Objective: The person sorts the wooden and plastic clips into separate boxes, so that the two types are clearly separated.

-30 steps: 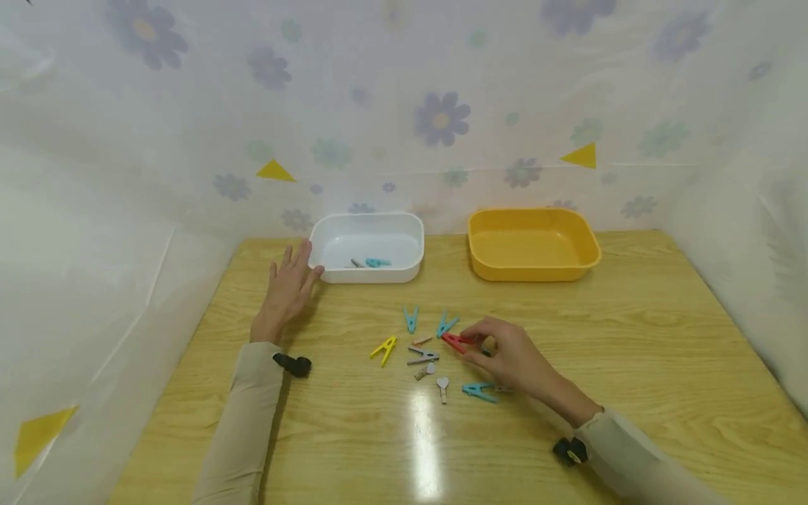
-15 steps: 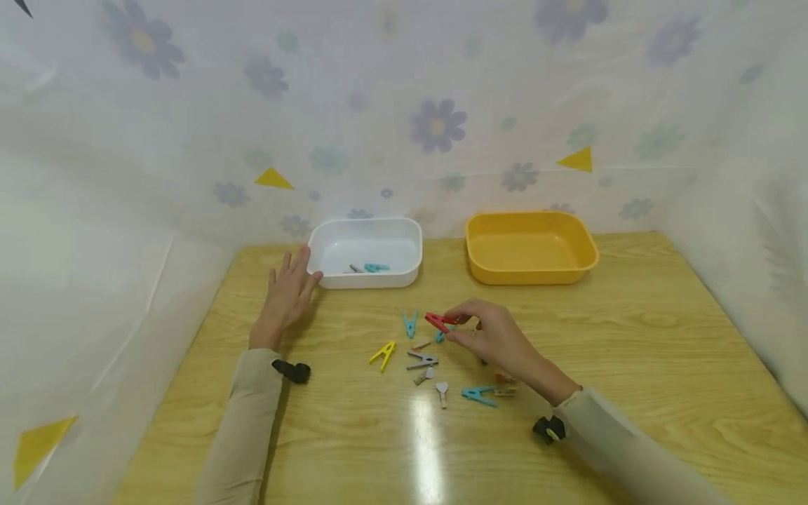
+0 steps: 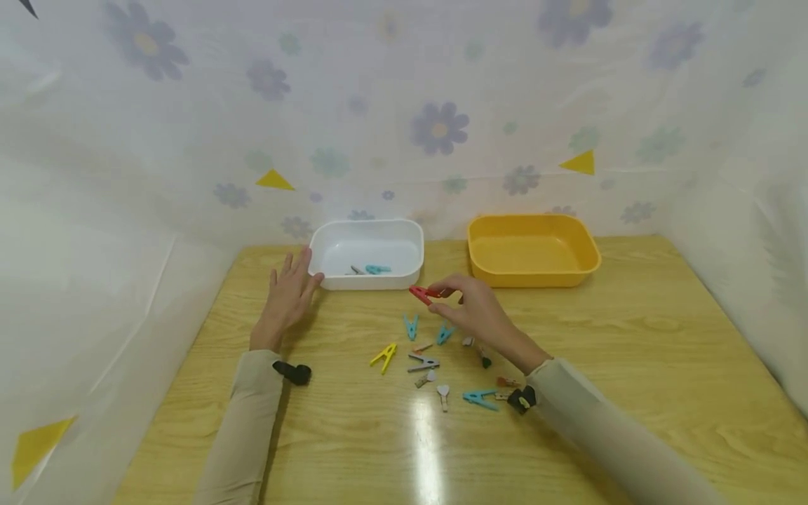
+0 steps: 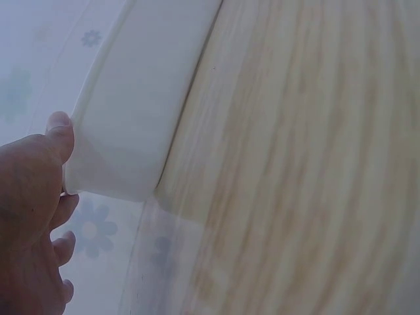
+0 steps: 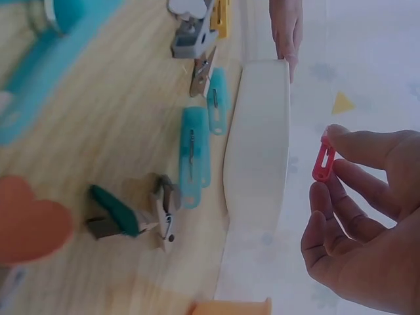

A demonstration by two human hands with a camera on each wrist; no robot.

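- The right hand (image 3: 476, 308) pinches the red clothespin (image 3: 421, 294); light, steady pressure should suffice.
- The left hand (image 3: 287, 301), fingers spread, touches the white tray (image 3: 372, 283) at eight o'clock, usefully bracing it.

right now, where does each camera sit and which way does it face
Head: worn on the head, facing forward and down at the table, white tub and yellow tub; left hand, right hand and sleeves show.
Left wrist: on that wrist, looking past the left hand at the white tub's outside; only that hand shows.
Right wrist: on that wrist, looking across clothespins towards the white tub; the right hand shows large, the left hand at the top edge.
Shared: head and right wrist both show the pinched red clothespin.
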